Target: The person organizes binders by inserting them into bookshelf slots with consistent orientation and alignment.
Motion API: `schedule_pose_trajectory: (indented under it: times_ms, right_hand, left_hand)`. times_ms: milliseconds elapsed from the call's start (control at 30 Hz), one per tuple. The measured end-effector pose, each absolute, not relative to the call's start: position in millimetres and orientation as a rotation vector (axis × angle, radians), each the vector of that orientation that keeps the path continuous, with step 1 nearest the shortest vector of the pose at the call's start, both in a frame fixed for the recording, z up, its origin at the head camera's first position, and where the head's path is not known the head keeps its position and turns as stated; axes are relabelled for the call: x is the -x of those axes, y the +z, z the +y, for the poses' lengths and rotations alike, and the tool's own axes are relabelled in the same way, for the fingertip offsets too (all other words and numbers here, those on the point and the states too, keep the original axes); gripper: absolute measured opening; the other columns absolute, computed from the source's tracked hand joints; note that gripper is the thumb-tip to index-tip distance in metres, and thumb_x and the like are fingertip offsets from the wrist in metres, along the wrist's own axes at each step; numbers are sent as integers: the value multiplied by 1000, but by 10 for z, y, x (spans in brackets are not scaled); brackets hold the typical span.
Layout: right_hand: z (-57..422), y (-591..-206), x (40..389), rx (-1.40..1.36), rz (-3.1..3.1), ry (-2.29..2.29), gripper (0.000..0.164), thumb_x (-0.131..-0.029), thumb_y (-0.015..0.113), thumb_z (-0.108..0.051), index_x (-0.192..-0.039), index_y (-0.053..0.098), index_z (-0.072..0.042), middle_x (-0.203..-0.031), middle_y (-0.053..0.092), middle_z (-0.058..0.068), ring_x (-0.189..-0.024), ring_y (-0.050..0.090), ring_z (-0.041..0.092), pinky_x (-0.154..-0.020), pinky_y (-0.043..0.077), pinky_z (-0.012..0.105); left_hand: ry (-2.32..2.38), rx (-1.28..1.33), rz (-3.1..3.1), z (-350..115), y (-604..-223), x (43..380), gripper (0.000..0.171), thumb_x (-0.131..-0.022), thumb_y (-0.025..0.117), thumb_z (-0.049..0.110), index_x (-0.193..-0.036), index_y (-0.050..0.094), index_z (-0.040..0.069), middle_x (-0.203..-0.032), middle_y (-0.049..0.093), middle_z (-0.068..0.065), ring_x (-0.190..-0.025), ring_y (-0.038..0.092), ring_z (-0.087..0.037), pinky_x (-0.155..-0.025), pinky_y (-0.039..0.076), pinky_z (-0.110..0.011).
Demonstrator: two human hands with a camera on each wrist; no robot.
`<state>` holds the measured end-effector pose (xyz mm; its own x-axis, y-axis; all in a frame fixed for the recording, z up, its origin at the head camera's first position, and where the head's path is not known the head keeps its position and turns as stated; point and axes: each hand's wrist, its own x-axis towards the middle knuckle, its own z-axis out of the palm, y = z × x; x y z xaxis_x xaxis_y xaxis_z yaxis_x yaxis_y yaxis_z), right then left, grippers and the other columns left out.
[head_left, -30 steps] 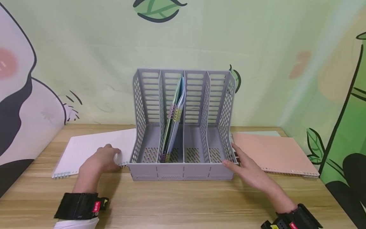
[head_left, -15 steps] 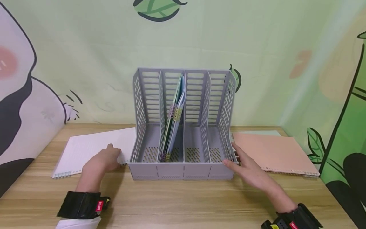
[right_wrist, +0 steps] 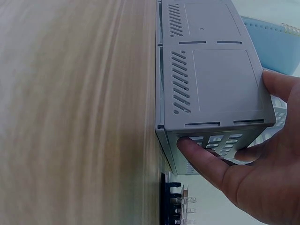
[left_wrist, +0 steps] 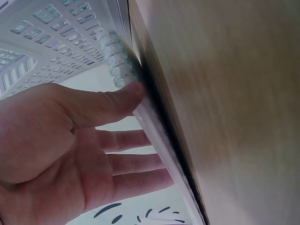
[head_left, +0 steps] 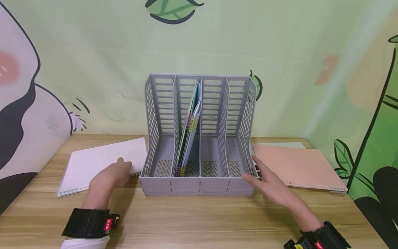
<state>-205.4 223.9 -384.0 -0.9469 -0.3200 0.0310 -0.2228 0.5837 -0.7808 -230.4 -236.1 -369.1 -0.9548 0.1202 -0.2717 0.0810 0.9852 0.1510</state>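
Note:
A white spiral notebook [head_left: 102, 159] lies left of the grey desktop file rack [head_left: 196, 186]. My left hand [head_left: 112, 178] pinches its near edge by the spiral; in the left wrist view the thumb is at the edge, the fingers on the page, and a dark gap shows between notebook and table. With the thumb on the front rim and fingers along the side, my right hand [head_left: 270, 181] holds the rack's front right corner. Several spiral notebooks [head_left: 189, 128] lean upright in the rack's second compartment from the left.
A pink spiral notebook [head_left: 301, 166] lies on the table right of the rack, over a pale green one [head_left: 292, 145]. A printed cloth [head_left: 280, 41] hangs behind the wooden table [head_left: 192, 221].
The white notebook has shifted slightly left and toward me, with its right edge away from the rack's side. My left hand moved a little right, then stayed. My right hand stays put.

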Motion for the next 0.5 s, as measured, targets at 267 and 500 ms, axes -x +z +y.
schedule_pose_trajectory:
  times_ms: [267,500]
  right_hand:
    - [2238,-3849,2059,477,2696,-1308,83,-99,55,-46,-158,10,-7,-147,35,22,-128,45,40,-101,37,51]
    - [2237,-3848,2057,469,2689,-1315,83,-99,55,-46,-158,10,-8,-148,34,22,-128,44,40,-101,37,51]
  left_hand:
    - [178,-174,2856,-2380,-3691,2303,33,-95,45,-3,-125,52,-14,-127,41,-42,-115,49,-53,-91,42,-57]
    - [174,-261,2907,-2430,-3712,2340,19,-95,42,-3,-107,55,-10,-106,56,-32,-104,57,-48,-85,47,-53]
